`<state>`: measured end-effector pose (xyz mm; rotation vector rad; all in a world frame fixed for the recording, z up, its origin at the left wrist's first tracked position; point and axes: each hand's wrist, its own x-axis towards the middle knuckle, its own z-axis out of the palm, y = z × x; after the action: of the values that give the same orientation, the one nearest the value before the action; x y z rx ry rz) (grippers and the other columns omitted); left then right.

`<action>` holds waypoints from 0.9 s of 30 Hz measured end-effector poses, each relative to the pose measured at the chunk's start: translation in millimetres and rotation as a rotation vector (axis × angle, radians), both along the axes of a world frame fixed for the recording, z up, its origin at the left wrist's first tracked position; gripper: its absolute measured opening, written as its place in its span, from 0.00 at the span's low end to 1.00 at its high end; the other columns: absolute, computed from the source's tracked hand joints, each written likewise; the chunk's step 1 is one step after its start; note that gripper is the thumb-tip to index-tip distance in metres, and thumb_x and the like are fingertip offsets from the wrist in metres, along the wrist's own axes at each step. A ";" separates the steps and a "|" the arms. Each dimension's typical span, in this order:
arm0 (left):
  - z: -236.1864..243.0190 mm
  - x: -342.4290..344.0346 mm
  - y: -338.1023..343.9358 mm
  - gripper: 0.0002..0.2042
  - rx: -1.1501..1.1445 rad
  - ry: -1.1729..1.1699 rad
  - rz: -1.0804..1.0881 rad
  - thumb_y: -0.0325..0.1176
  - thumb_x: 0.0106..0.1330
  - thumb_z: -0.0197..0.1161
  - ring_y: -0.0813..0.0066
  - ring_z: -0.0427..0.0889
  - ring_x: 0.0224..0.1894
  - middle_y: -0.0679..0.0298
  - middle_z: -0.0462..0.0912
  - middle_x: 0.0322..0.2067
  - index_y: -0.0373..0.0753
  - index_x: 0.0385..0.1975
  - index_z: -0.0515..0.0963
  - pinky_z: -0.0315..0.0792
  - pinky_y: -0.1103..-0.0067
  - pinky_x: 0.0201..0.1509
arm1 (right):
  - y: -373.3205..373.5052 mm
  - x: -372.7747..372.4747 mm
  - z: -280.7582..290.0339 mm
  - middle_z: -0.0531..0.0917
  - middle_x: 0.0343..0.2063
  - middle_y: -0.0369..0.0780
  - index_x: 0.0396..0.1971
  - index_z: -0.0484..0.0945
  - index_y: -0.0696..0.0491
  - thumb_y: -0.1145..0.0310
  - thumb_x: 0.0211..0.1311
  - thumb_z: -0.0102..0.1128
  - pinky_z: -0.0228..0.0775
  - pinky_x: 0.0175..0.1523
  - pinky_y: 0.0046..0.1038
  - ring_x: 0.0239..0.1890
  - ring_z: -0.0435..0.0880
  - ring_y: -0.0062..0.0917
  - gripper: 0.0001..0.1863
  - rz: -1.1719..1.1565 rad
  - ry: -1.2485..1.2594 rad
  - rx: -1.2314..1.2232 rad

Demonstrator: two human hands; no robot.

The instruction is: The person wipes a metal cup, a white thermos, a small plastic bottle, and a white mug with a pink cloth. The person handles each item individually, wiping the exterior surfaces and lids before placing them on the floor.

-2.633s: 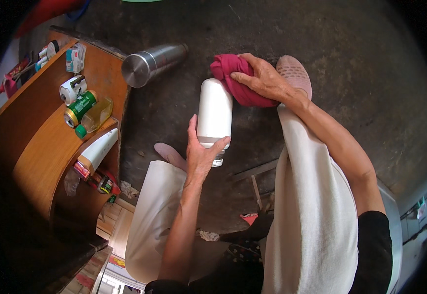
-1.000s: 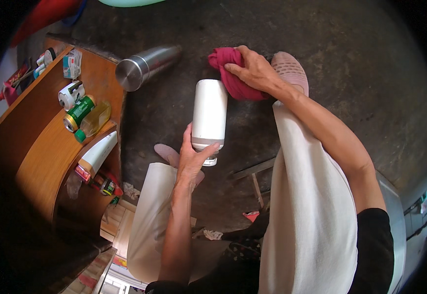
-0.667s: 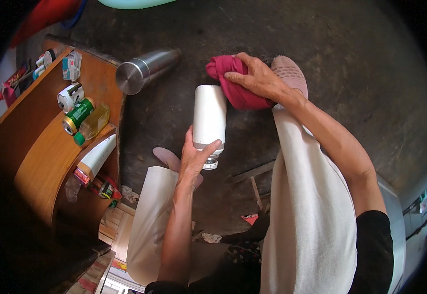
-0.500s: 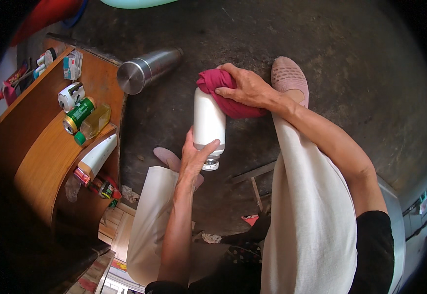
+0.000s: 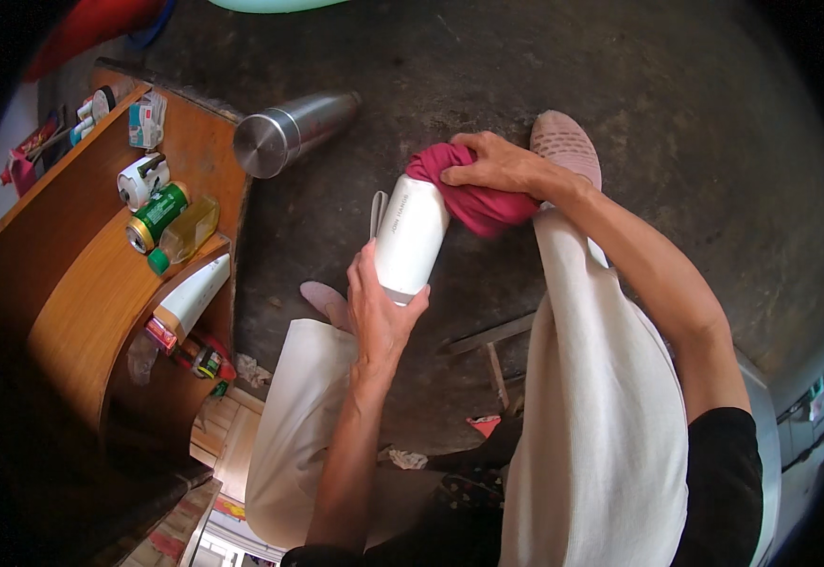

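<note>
A white thermos bottle [image 5: 412,236] is held tilted in front of me, its lower end wrapped by my left hand [image 5: 381,307]. A light strap or handle [image 5: 378,214] sticks out along its left side. My right hand [image 5: 502,168] grips a dark red cloth [image 5: 478,194] and presses it against the far end of the bottle. Part of the cloth hangs down toward my knee. The end of the bottle nearest me is hidden by my left hand.
A steel flask [image 5: 289,134] stands on the dark floor [image 5: 412,85] beyond the bottle. At left, a wooden shelf unit [image 5: 81,312] holds a green can [image 5: 156,217], a bottle with a green cap [image 5: 185,234] and small packages. A wooden bar [image 5: 487,334] lies low between my legs.
The bottle has turned and tipped to the right, bringing the strap into view and hiding its near end. Both hands and the red cloth have shifted slightly right.
</note>
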<state>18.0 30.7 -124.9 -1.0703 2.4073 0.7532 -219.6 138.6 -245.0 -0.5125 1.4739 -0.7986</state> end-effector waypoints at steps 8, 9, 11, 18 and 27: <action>34.3 -8.2 -5.0 0.48 -0.084 -0.015 -0.168 0.32 0.43 0.78 0.46 0.69 0.61 0.47 0.67 0.60 0.41 0.68 0.59 0.67 0.60 0.62 | 24.7 8.7 12.3 0.81 0.50 0.49 0.63 0.68 0.60 0.49 0.53 0.71 0.76 0.58 0.30 0.50 0.83 0.30 0.43 -0.439 -0.684 0.089; 37.6 -9.7 -8.4 0.48 -0.093 -0.007 -0.189 0.32 0.42 0.79 0.46 0.69 0.61 0.47 0.67 0.60 0.41 0.68 0.59 0.67 0.60 0.62 | 24.2 13.4 5.9 0.81 0.50 0.49 0.63 0.68 0.60 0.51 0.54 0.72 0.78 0.57 0.31 0.50 0.83 0.31 0.42 -0.489 -0.759 0.082; 43.9 -11.1 -16.2 0.49 -0.112 0.006 -0.229 0.32 0.42 0.79 0.47 0.69 0.61 0.47 0.66 0.61 0.41 0.68 0.60 0.67 0.60 0.63 | 22.1 16.3 0.7 0.82 0.48 0.49 0.61 0.70 0.60 0.53 0.55 0.72 0.81 0.54 0.32 0.47 0.85 0.30 0.39 -0.541 -0.946 0.049; 76.5 -28.1 -27.0 0.48 -0.112 -0.041 -0.287 0.33 0.42 0.80 0.47 0.69 0.61 0.47 0.66 0.61 0.38 0.67 0.61 0.68 0.60 0.61 | 13.2 13.0 7.8 0.85 0.40 0.45 0.51 0.74 0.60 0.53 0.57 0.73 0.85 0.45 0.31 0.37 0.88 0.28 0.31 -0.497 -1.303 0.025; 105.7 -40.8 -23.8 0.47 0.011 -0.088 -0.117 0.36 0.43 0.79 0.49 0.74 0.57 0.48 0.69 0.57 0.36 0.66 0.61 0.71 0.63 0.58 | 4.5 18.0 22.6 0.82 0.44 0.45 0.57 0.71 0.58 0.46 0.54 0.74 0.82 0.48 0.27 0.42 0.85 0.27 0.39 -0.353 -0.875 -0.146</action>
<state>-22.8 6.9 -19.2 -0.9293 2.3649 0.6650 -201.6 143.1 -222.4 0.0280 0.6910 -1.2158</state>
